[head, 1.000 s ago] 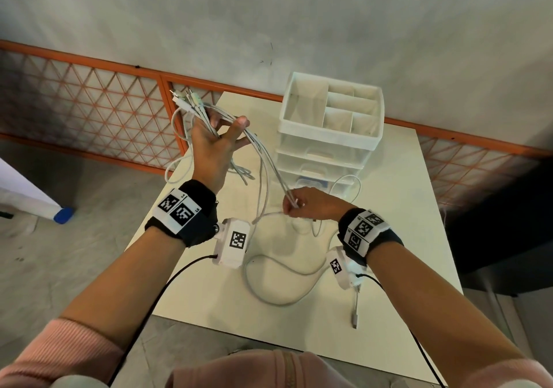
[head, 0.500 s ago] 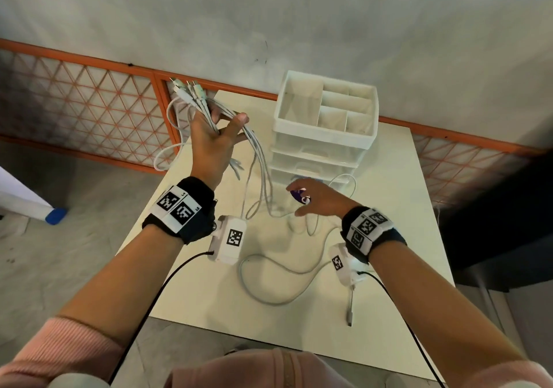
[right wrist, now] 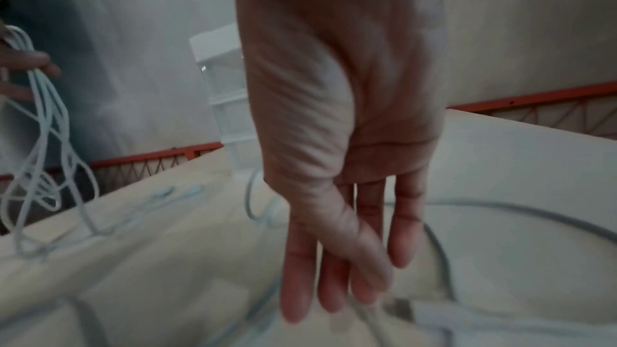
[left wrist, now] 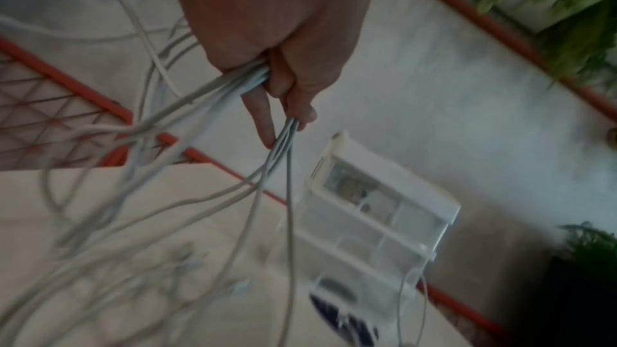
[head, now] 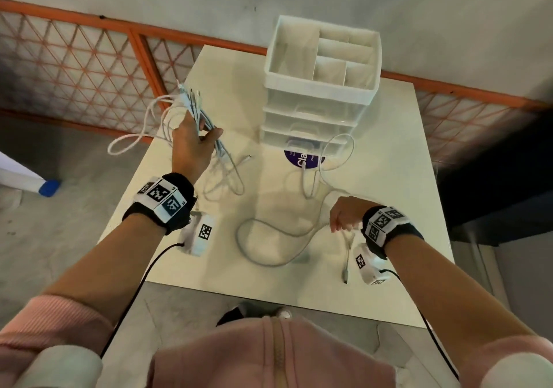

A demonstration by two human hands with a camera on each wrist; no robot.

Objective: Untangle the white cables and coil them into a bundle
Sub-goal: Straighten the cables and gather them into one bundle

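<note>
My left hand grips a bunch of white cables above the table's left side. Their plug ends stick up past the fingers, and loops hang off the left edge and onto the table. In the left wrist view the fingers curl round the strands. My right hand hangs over the near right of the table, its fingers straight and pointing down, thumb laid across them. Beneath it one loose white cable curves over the table, and its plug end lies beside the wrist.
A white drawer organiser with open top compartments stands at the back of the white table. A thin cable loops over a purple sticker at its base. An orange lattice railing runs behind, and the floor drops off on the left.
My right hand has let go of the strands it pinched mid-table. It has drawn back to the near right, over the loose cable. My left hand has swung left and lower with its bunch.
</note>
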